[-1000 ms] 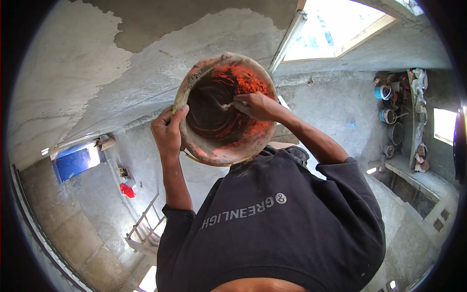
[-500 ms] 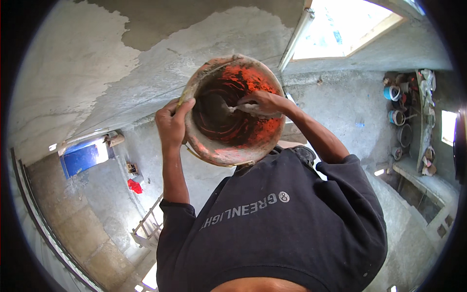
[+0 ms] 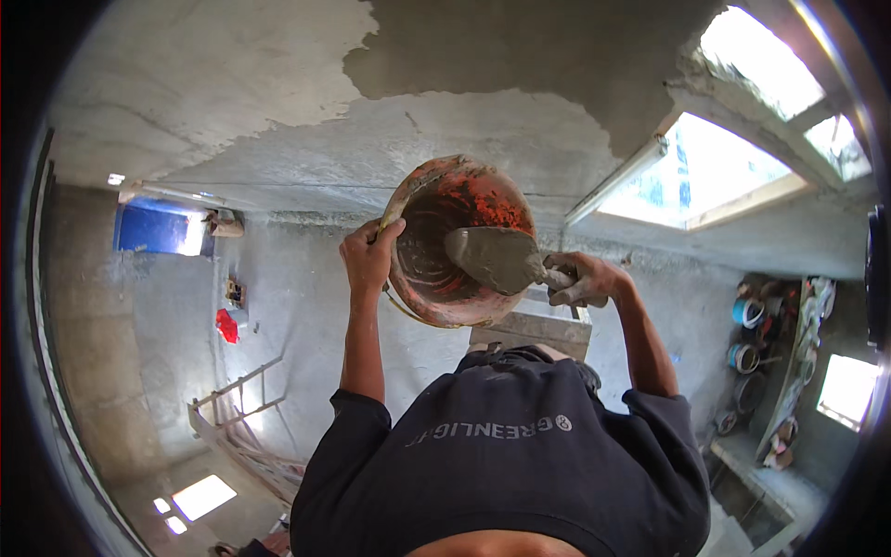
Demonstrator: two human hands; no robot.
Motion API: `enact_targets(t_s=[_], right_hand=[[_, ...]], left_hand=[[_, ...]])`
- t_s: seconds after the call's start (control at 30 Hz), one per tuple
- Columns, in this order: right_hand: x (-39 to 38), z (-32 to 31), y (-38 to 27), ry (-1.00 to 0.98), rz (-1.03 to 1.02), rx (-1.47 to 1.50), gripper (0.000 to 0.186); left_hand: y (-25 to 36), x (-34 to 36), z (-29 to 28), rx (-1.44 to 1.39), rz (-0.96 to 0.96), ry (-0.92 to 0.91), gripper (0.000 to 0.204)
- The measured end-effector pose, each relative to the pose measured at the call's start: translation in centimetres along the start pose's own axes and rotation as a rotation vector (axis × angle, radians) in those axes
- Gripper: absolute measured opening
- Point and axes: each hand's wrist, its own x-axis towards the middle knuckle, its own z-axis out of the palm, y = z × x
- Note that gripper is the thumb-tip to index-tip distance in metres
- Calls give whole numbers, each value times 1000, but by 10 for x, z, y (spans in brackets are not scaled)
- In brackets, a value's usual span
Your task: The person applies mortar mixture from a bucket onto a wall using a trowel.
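Note:
My left hand (image 3: 368, 251) is closed on the left rim of a dirty orange bucket (image 3: 416, 290), its thumb over the edge. The bucket is tilted, with grey-brown smears and streaks of mixture inside. In my right hand (image 3: 585, 278) is the handle of a trowel (image 3: 492, 260) loaded with a thick heap of wet grey mortar. The blade lies across the bucket's opening; whether it touches the rim I cannot tell.
A plastered wall (image 3: 223, 74) bears a darker patch (image 3: 501, 46). A bright window (image 3: 705, 167) is upper right. Several buckets (image 3: 747, 314) stand beside a ledge at right. A board (image 3: 534, 336) lies below the bucket; a metal frame (image 3: 241, 399) is lower left.
My right hand has drawn the trowel up and rightward out of the bucket's depth, mortar now on its blade. The bucket sits lower in view, and more of the darker wall patch shows.

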Motion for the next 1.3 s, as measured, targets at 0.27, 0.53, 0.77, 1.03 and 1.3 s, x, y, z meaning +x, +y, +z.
enact_targets(t_s=[0.27,0.53,0.77,1.03,1.3], right_hand=[[48,-9,-8,217,26,-285,40],[182,-66,-30,493,-186,-509,35],[308,-167,-87,596,-598,-733,42],[327,-200,-167,717,-545,-1005,43],[260,-193,-168,855,-448,-1049,39]], left_hand=[[-61,-17,3,-230,-156,182,34],[-117,-79,30,39,-192,384,27],[-148,-141,14,1,-487,467,26],[-169,-170,16,49,-581,629,27],[-151,-152,17,-5,-582,498,23]])
